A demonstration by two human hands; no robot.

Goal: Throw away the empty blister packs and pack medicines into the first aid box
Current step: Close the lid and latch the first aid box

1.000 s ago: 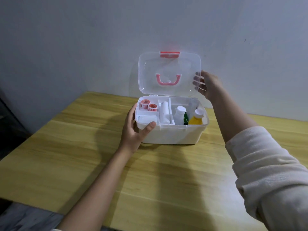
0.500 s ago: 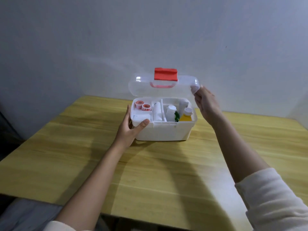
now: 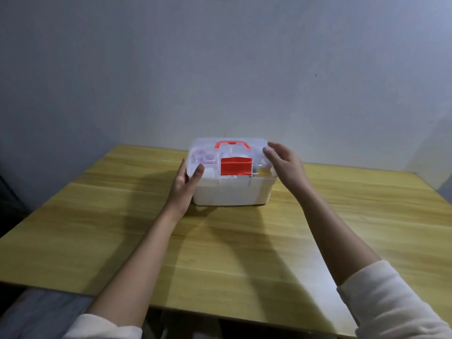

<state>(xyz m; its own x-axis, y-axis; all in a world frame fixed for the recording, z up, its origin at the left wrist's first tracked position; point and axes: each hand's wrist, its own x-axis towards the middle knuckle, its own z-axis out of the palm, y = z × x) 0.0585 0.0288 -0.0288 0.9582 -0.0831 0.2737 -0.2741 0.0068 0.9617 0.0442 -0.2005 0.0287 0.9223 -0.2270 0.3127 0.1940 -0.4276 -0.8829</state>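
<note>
The white first aid box (image 3: 230,192) stands on the far middle of the wooden table (image 3: 220,253). Its clear lid (image 3: 208,149) lies down over the box, with a red handle (image 3: 232,144) on top and a red latch (image 3: 236,166) at the front edge. Tape rolls and bottles show faintly through the lid. My left hand (image 3: 187,185) grips the box's left front corner, thumb on the lid. My right hand (image 3: 283,161) rests on the lid's right edge, fingers spread. No blister packs are in sight.
A plain grey wall (image 3: 220,69) rises just behind the box. The table's near edge (image 3: 171,307) runs across the bottom, with a grey floor at the lower left. White sleeves cover both upper forearms.
The lid has swung from upright down onto the box, guided by my right hand. My left hand has stayed at the box's left corner.
</note>
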